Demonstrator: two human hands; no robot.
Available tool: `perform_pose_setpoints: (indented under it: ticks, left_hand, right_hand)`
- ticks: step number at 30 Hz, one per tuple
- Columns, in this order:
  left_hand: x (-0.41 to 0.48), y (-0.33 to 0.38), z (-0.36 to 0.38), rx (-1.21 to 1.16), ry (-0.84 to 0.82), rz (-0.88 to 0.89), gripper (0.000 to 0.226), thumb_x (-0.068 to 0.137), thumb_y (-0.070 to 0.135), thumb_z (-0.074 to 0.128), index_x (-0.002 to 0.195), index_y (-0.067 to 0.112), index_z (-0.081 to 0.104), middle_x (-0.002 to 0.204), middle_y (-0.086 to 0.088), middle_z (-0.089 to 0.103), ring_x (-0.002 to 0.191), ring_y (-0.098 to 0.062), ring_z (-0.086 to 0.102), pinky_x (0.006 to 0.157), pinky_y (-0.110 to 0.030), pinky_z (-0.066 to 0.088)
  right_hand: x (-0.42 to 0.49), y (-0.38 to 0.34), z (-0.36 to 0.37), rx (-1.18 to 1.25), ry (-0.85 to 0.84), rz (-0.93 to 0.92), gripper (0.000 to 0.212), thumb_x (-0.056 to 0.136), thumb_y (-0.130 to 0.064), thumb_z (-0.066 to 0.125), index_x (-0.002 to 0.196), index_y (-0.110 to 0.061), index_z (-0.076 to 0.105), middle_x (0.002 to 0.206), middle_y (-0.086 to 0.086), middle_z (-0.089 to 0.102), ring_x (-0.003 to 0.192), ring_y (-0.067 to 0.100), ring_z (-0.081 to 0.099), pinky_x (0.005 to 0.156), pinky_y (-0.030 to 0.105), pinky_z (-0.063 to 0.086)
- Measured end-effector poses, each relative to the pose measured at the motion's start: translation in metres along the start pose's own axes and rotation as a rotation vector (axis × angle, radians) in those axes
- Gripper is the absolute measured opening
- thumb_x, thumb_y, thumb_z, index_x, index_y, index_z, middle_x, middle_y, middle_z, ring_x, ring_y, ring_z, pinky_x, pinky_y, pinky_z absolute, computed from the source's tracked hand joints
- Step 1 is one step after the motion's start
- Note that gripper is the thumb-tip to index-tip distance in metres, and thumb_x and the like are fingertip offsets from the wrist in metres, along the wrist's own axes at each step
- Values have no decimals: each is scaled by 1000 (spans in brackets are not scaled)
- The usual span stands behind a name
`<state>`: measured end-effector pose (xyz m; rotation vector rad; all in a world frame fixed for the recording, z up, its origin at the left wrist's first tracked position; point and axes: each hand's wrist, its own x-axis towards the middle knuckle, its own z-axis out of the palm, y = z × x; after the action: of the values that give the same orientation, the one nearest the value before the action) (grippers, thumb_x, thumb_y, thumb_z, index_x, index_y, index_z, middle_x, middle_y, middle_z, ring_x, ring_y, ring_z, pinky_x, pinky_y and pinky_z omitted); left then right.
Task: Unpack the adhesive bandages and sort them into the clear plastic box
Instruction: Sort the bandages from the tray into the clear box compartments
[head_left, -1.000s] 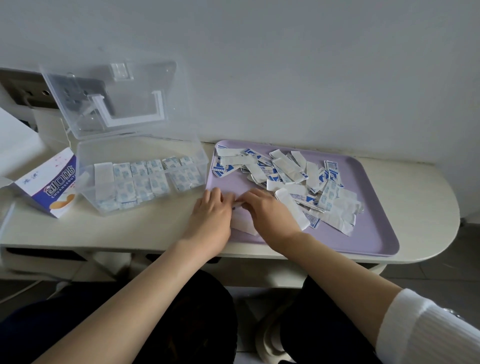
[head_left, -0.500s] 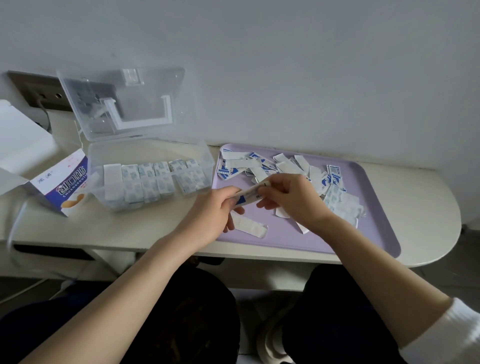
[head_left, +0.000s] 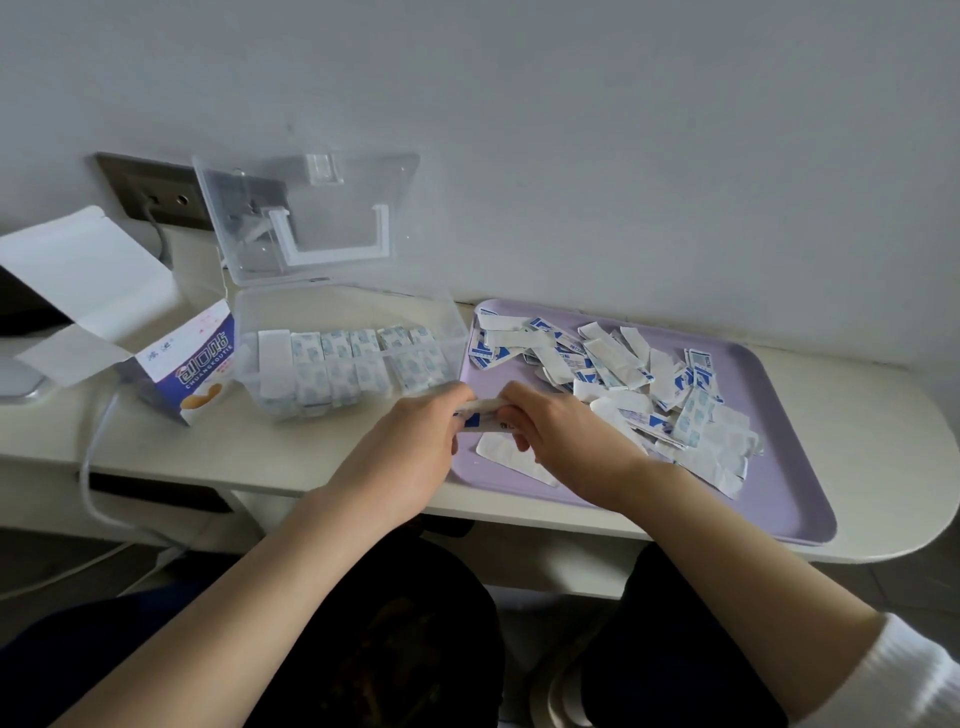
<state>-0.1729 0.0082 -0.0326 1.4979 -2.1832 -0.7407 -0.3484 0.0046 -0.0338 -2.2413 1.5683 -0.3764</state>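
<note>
Fingers (head_left: 453, 399) of left hand (head_left: 410, 441) and right hand (head_left: 566, 436) grip seemingly stacked bandages (head_left: 480, 420), mostly hidden.

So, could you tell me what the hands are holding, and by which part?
A wrapped bandage, held over the purple tray: the left hand pinches its left end, the right hand its right end.

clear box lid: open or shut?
Open. The lid stands swung up behind the box; rows of bandages lie uncovered inside.

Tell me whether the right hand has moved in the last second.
Yes. The right hand has lifted off the tray and now grips bandages above its near-left corner.
</note>
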Motion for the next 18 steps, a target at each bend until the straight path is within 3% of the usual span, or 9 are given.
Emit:
perform_pose_setpoints:
  ticks: [5,9,12,14,16,18]
  left_hand:
    - [0,-4,-18,-171,187,-113,5,97,15,46,95,19,45,76,-2,64,60,-17,55,63,-34,46]
    - [-3,-9,-35,-239,319,-129,8,94,15,50,91,19,44,73,-1,64,66,-19,61,68,-35,51]
    - [-7,-13,-42,-179,310,-114,10,94,15,50,88,19,43,76,-5,62,74,-27,60,71,-40,49]
    - [-11,-17,-46,-97,297,-101,14,94,16,51,86,22,41,76,-1,55,75,-26,53,68,-36,44]
    - [-14,-19,-51,-62,291,-95,15,93,17,52,86,25,41,79,2,54,76,-24,50,69,-35,44]
    - [-17,-21,-56,-39,287,-94,16,93,20,53,85,27,41,78,4,54,74,-24,50,70,-37,47]
  right_hand:
    - [9,-29,1,273,5,71,31,100,-19,36,69,-25,39,61,-4,52,53,14,50,64,31,45]
    - [19,-46,9,570,-84,108,28,100,-18,36,77,-13,50,65,-2,60,56,14,56,69,30,52]
    - [25,-49,17,543,-148,106,28,100,-18,37,84,-4,55,75,4,66,65,16,61,74,31,53]
    - [29,-48,24,429,-142,81,29,99,-20,42,88,2,57,82,14,66,74,26,62,81,40,51]
    - [32,-50,29,384,-108,45,21,96,-18,49,82,-5,57,79,13,62,77,30,58,82,41,48]
    - [35,-56,31,411,-34,15,18,93,-14,53,75,-17,52,72,4,56,71,21,52,75,32,43]
